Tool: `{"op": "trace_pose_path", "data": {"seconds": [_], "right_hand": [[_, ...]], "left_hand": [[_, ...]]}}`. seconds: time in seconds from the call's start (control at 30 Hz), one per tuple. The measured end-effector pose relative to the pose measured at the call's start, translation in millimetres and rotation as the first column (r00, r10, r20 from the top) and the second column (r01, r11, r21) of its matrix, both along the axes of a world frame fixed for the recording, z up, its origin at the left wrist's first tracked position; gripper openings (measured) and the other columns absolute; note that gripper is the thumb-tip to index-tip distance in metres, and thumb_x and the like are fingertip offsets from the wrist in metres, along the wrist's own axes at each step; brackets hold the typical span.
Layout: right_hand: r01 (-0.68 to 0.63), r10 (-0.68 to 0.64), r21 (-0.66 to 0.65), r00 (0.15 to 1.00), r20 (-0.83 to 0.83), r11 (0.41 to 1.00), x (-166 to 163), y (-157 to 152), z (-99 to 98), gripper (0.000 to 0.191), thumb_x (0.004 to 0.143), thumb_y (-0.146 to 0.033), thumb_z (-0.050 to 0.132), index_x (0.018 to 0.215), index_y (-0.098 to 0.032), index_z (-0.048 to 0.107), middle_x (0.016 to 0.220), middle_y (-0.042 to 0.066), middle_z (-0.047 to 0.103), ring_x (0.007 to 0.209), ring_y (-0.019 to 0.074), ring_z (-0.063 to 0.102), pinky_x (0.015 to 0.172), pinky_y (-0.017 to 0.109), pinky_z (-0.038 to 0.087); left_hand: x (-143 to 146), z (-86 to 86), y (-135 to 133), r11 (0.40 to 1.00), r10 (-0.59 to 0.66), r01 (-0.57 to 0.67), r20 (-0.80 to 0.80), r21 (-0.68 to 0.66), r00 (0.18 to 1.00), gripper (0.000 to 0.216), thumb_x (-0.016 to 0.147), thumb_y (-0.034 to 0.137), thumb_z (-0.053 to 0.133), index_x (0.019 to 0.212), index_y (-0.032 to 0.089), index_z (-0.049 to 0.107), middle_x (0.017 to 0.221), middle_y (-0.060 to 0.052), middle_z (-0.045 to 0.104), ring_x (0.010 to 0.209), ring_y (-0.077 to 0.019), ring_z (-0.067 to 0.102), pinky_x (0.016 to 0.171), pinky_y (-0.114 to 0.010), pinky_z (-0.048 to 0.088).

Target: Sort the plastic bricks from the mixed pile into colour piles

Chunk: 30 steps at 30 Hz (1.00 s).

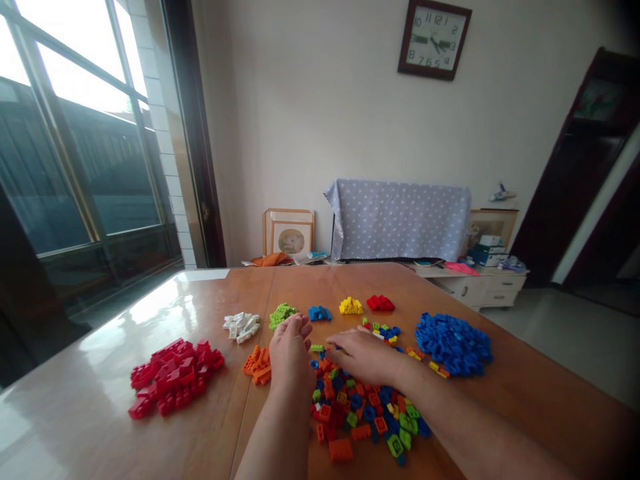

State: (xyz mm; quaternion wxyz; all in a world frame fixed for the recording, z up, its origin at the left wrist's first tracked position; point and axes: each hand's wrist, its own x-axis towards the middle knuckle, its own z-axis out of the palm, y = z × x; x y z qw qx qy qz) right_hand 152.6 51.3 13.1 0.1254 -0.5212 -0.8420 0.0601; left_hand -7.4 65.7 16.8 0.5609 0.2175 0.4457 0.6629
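Note:
My left hand (290, 350) rests on the wooden table (210, 427) with its fingers curled together near a small green brick pile (282, 314); what they hold is hidden. My right hand (364, 357) lies over the top of a mixed heap of coloured bricks (367, 417), fingertips pinched by a green brick (317, 347). An orange pile (257, 365) sits just left of my left hand.
Sorted piles lie on the table: red (173, 375) at the left, white (241, 326), small blue (319, 313), yellow (351, 306), small red (380, 303), and a big blue heap (453, 343) at the right. A covered cabinet (399, 219) and a low drawer unit (480, 285) stand beyond the table.

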Motion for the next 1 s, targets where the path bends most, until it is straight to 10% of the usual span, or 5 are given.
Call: {"op": "trace_pose_path", "data": {"seconds": [0.27, 0.8, 1.0], "right_hand": [[0.273, -0.274, -0.016, 0.96, -0.057, 0.962, 58, 45, -5.5, 0.04, 0.102, -0.038, 0.035, 0.109, -0.023, 0.071, 0.112, 0.008, 0.072, 0.107, 0.024, 0.061, 0.091, 0.033, 0.041], [0.137, -0.16, -0.13, 0.969, -0.186, 0.982, 93, 11, -24.8, 0.044, 0.1, -0.051, 0.039, 0.108, -0.024, 0.072, 0.107, 0.007, 0.074, 0.102, 0.0243, 0.063, 0.092, 0.033, 0.044], [0.454, -0.437, -0.034, 0.83, -0.347, 0.89, 131, 26, -22.6, 0.047, 0.1, -0.049, 0.036, 0.105, -0.02, 0.072, 0.1, 0.01, 0.076, 0.1, 0.0258, 0.066, 0.088, 0.033, 0.045]], "left_hand": [[3, -3.0, 2, 0.999, -0.05, 0.05, -0.064, -0.005, 0.997, 0.033, 0.068, 0.038, 0.072, 0.095, 0.021, 0.068, 0.102, -0.007, 0.072, 0.092, -0.0209, 0.067, 0.072, -0.03, 0.04], [5, -6.3, 1, 0.995, -0.093, 0.095, -0.1, 0.007, 0.991, 0.035, 0.069, 0.039, 0.072, 0.097, 0.019, 0.068, 0.102, -0.007, 0.073, 0.093, -0.0215, 0.066, 0.071, -0.029, 0.04], [5, -10.6, 4, 0.995, -0.098, 0.099, -0.1, 0.011, 0.99, 0.039, 0.068, 0.042, 0.074, 0.099, 0.02, 0.068, 0.103, -0.007, 0.073, 0.094, -0.0217, 0.067, 0.071, -0.03, 0.04]]}}
